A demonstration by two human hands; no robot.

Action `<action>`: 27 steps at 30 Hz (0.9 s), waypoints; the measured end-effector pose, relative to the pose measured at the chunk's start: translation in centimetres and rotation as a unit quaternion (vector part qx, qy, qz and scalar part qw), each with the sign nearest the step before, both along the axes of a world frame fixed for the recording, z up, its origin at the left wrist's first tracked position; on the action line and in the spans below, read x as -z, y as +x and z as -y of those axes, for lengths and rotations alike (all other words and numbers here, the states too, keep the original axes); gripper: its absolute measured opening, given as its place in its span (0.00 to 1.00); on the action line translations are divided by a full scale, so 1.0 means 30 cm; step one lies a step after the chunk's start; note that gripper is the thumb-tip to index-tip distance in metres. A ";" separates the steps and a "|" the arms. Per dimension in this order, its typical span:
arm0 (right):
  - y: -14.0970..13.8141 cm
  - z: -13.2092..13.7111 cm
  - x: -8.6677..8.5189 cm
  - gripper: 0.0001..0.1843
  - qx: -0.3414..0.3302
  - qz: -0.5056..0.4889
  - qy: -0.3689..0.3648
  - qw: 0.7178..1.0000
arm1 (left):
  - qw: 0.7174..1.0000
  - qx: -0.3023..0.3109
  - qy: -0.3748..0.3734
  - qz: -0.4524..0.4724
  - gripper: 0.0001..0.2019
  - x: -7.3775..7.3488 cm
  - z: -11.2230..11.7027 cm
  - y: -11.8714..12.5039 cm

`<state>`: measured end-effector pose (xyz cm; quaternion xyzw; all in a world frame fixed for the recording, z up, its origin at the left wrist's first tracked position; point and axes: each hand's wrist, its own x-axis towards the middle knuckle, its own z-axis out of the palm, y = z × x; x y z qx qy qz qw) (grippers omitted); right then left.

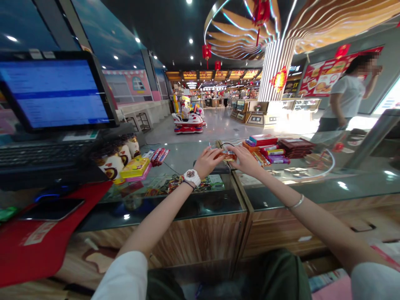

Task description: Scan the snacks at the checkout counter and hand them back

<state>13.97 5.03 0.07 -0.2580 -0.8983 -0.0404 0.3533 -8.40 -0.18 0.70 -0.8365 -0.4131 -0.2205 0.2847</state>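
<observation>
Left grip (206, 162): clenched, fingers closing on the left end of a small orange-and-brown wrapped packet (226, 156); a round white wristwatch (191, 177) sits on the wrist.
Right grip (245, 160): clenched, fingers curved over the packet's right end; a thin silver bangle (295, 202) circles the forearm.
Packet: held between both grips, just above the glass-topped, wood-fronted counter (200, 237), near the seam between two sections.
Right of the grips: stacked red, yellow and purple snack boxes (265, 146) and flat dark red packs (295, 147).
Left of the grips: a bright yellow box (136, 167), cream-coloured printed cups (117, 158) and a black keyboard (37, 156) below a blue-lit monitor (53, 93).
Beyond the counter: a person in a white T-shirt (346, 98) stands at right.
</observation>
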 end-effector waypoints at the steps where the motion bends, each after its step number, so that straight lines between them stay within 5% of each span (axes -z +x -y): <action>1: 0.026 -0.002 0.008 0.30 0.005 -0.002 0.001 1.000 | 1.000 0.010 -0.001 -0.002 0.16 0.003 -0.011 0.028; 13: 0.268 -0.019 0.091 0.23 0.179 -0.061 -0.002 0.982 | 0.997 0.062 -0.021 -0.030 0.18 0.027 -0.203 0.325; 21: 0.299 -0.050 0.073 0.25 0.392 -0.078 -0.074 0.913 | 0.993 0.001 -0.051 0.108 0.24 0.067 -0.302 0.491; 27: 0.284 -0.099 0.071 0.25 0.453 -0.022 -0.088 0.887 | 0.980 -0.030 -0.122 0.152 0.21 0.153 -0.344 0.547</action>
